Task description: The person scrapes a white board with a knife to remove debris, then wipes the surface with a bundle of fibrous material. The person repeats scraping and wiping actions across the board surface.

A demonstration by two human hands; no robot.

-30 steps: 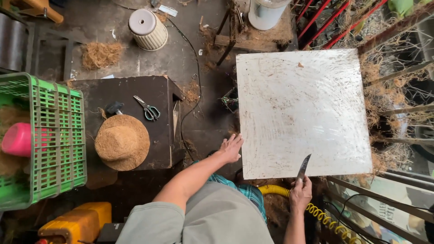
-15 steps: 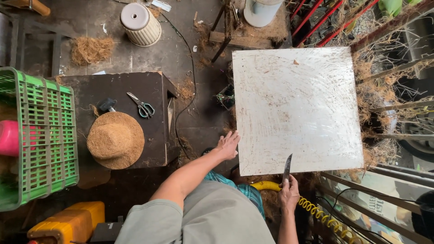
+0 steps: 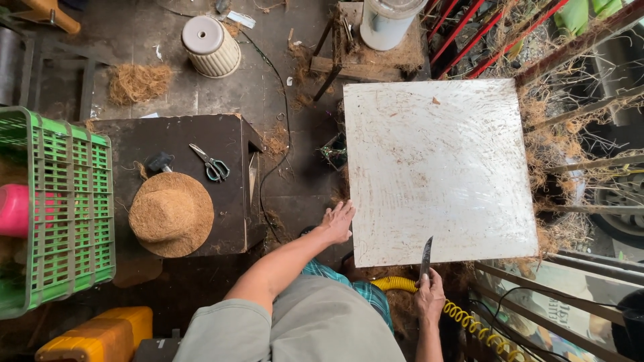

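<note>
head view — right hand (image 3: pixel 429 295) fingers clamped on knife (image 3: pixel 425 258); left hand (image 3: pixel 337 222) fingers apart.

Dark, grimy concrete floor (image 3: pixel 201 94), littered with loose clumps of coir fibre (image 3: pixel 137 82) and a black cable (image 3: pixel 272 74) trailing across it. Dark wooden box table (image 3: pixel 231 221) at centre left carries a coir hat (image 3: pixel 171 213) and scissors (image 3: pixel 209 163); green plastic crate (image 3: pixel 64 208) at left edge, yellow container (image 3: pixel 94 335) at bottom left, ribbed white bucket (image 3: pixel 210 45) upturned at top. Red metal bars (image 3: pixel 469 37) and fibre-hung railings (image 3: pixel 583 114) close the right side; even daylight throughout.
</note>
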